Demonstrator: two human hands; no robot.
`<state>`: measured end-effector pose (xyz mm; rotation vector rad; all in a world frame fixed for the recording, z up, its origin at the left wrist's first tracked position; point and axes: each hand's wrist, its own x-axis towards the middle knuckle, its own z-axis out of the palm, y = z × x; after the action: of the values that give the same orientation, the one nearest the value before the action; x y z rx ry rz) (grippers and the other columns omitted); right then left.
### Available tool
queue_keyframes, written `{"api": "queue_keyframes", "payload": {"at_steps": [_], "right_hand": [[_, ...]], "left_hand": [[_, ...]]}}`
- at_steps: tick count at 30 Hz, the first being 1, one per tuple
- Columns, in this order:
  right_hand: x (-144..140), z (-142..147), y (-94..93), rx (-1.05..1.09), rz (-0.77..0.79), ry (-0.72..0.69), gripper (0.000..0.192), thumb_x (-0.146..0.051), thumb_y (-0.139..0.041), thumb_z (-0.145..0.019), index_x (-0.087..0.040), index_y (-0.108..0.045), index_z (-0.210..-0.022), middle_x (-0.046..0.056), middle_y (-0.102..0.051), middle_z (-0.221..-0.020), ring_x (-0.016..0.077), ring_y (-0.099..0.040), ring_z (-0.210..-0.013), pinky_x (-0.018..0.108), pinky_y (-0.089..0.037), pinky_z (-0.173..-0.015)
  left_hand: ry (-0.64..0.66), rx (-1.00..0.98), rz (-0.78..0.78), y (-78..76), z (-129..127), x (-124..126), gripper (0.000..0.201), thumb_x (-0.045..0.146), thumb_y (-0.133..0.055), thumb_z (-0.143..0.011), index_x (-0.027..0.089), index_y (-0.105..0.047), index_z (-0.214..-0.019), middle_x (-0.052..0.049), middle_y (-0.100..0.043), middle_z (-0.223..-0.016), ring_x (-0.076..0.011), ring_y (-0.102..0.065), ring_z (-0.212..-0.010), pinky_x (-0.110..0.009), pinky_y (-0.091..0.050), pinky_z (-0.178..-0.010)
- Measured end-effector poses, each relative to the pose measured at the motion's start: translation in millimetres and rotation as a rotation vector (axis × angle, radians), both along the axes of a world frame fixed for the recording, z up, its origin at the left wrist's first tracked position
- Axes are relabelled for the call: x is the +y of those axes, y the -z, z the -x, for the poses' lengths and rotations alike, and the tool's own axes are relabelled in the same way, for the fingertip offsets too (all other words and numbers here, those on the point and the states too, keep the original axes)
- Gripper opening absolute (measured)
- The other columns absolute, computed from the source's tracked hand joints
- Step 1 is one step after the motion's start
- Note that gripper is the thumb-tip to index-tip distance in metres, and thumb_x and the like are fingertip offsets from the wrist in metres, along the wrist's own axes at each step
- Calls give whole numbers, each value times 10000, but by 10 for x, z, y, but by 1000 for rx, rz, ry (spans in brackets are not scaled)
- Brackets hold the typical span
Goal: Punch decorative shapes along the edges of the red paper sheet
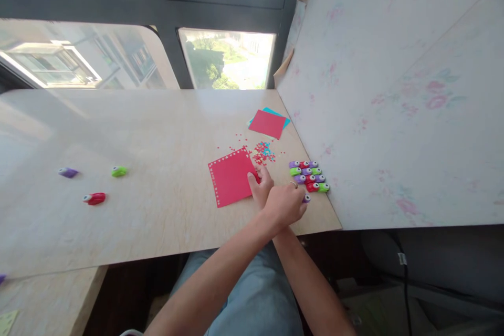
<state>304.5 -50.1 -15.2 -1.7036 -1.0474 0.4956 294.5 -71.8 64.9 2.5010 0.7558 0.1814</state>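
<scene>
My forearms cross, the left one over the right. My right hand [263, 187] pinches the right edge of a red paper sheet [232, 178], thumb on top. Small punched holes run along the sheet's left and top edges. Farther right, my left hand [286, 202] is closed around a small craft punch [307, 198]. Only its white and purple end shows past the fingers. Just beyond that hand stand several purple, red and green craft punches [309, 176] in close rows. Red and blue paper bits [263, 153] lie scattered behind the sheet.
A stack of red and blue paper [268, 124] lies near the wall [394, 89]. On the left of the table [157, 210] sit a purple punch [68, 172], a green punch [118, 171] and a red punch [94, 198]. Windows [228, 58] line the back.
</scene>
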Motion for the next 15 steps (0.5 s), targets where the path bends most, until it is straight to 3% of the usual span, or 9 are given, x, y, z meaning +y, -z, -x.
{"api": "queue_keyframes", "payload": {"at_steps": [10, 15], "right_hand": [[56, 23, 22, 26, -6, -28, 377, -322, -544, -860, -241, -614, -1221, 58, -705, -1161, 255, -666, -1062, 402, -509, -936], [73, 6, 120, -21, -17, -53, 401, -299, -543, -867, -237, -593, -1259, 63, -695, -1191, 250, -663, -1079, 402, -509, -953]], "left_hand": [[25, 56, 57, 176, -284, 148, 231, 294, -508, -892, 130, -665, -931, -169, -665, -957, -305, -669, -820, -380, -514, -682], [-80, 83, 23, 181, -331, 157, 247, 330, -602, -886, 152, -576, -1056, -119, -667, -972, -277, -675, -849, -342, -516, -685]]}}
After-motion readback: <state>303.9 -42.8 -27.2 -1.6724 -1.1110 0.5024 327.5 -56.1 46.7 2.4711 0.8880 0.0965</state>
